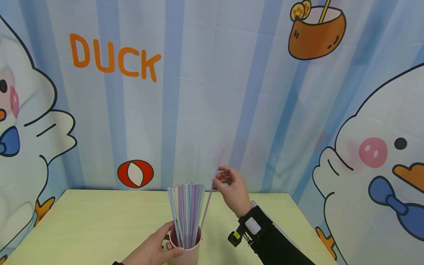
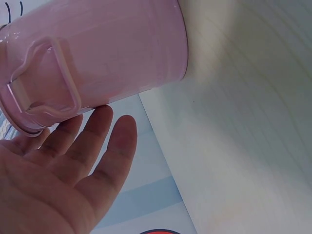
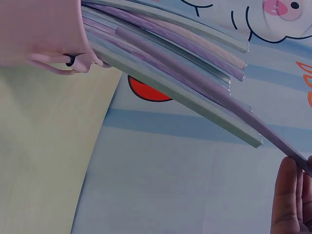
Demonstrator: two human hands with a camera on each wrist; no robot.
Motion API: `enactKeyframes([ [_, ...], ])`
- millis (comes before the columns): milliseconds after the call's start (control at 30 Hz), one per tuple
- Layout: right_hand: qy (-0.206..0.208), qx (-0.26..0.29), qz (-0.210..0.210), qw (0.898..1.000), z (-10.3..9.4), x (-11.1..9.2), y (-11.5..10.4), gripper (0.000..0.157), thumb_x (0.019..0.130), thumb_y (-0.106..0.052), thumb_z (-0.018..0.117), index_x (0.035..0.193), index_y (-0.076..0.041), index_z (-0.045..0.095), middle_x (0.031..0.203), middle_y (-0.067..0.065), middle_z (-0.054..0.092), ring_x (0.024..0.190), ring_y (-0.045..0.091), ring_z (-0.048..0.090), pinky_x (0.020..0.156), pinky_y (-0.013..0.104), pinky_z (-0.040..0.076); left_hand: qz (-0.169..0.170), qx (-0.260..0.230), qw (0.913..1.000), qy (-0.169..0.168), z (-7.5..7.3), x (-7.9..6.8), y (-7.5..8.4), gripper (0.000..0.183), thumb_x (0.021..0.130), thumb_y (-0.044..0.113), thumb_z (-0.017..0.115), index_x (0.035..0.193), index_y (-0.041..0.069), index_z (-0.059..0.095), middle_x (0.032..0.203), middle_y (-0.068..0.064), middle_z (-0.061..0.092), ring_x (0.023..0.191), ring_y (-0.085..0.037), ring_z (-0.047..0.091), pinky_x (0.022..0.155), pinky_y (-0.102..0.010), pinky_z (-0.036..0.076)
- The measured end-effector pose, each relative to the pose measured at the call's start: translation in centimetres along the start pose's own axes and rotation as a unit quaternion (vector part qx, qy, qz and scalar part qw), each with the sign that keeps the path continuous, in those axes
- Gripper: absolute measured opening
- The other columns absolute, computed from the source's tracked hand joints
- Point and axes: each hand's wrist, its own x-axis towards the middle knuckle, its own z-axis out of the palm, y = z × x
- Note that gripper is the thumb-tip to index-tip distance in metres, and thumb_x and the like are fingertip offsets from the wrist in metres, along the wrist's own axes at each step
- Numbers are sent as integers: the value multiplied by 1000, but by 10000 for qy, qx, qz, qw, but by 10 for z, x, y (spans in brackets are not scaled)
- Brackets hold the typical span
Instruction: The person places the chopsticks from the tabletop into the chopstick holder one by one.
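Observation:
A pink bucket (image 1: 183, 256) with small side handles stands on the table, holding a bundle of pastel straws (image 1: 188, 213) with shiny tips. My left hand (image 1: 154, 244) grips it by the rim, thumb across the front. In the left wrist view, the fingers (image 2: 124, 141) of that hand lie along the bucket's side near a handle. Up and to the right, my right hand (image 1: 233, 189) pinches one lilac straw (image 1: 207, 206) above its middle. This straw slants, its lower end close to the bucket's right rim. In the right wrist view it overlaps the bundle.
The pale yellow table (image 1: 109, 217) ends at a striped blue curtain (image 1: 212, 92) printed with ducks and a ball. Pale straws (image 1: 281, 232) show beside my right forearm, partly hidden by it. A small camera (image 1: 235, 238) is strapped to my right wrist.

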Motion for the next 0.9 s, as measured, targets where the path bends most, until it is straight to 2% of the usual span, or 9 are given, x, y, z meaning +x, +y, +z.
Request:
enactKeyframes([
  [200,-164,440,186,9987,8,-1,5,38,87,-8,66,123,-5,52,101,15,57,90,24,59,76,41,58,26,0,10000,-9,0,1,-1,89,80,53,69,148,14,26,141,-16,43,114,-32,46,91,-63,46],
  [367,-307,433,374,9979,13,-8,0,37,88,-4,64,122,-1,51,101,18,56,92,28,58,80,46,56,82,-21,10000,-25,0,1,-1,89,81,52,69,148,13,26,141,-16,42,115,-32,46,91,-64,45],
  [400,-330,391,375,9980,14,-11,-4,37,88,-3,64,122,0,51,101,19,56,92,29,58,80,47,56,84,-31,10000,-28,0,2,-1,89,81,53,69,148,13,26,141,-16,42,115,-32,46,91,-64,45],
  [500,-362,295,286,9985,17,-15,2,36,88,-4,63,121,0,51,101,19,56,91,28,58,79,43,57,116,-57,9999,-45,0,2,-1,88,81,52,69,148,13,26,141,-17,43,116,-33,46,91,-64,44],
  [633,-437,229,264,9984,22,-15,21,35,89,-7,64,121,-3,51,101,17,57,90,24,58,76,37,58,150,-62,9999,-56,0,1,-1,88,82,51,68,148,12,26,141,-17,43,115,-32,46,91,-64,45],
  [800,-606,128,356,9974,24,-26,6,35,89,-3,63,121,3,51,100,20,57,90,28,58,77,45,57,155,-86,9998,-56,0,0,-1,88,82,52,68,148,12,26,140,-16,43,113,-31,47,91,-63,45],
  [900,-708,-15,318,9970,26,-33,-2,33,88,-2,61,119,6,51,98,20,57,89,28,58,75,42,58,226,-89,9997,-70,0,-1,-1,87,82,50,68,147,11,26,139,-16,44,113,-31,47,91,-63,45],
])
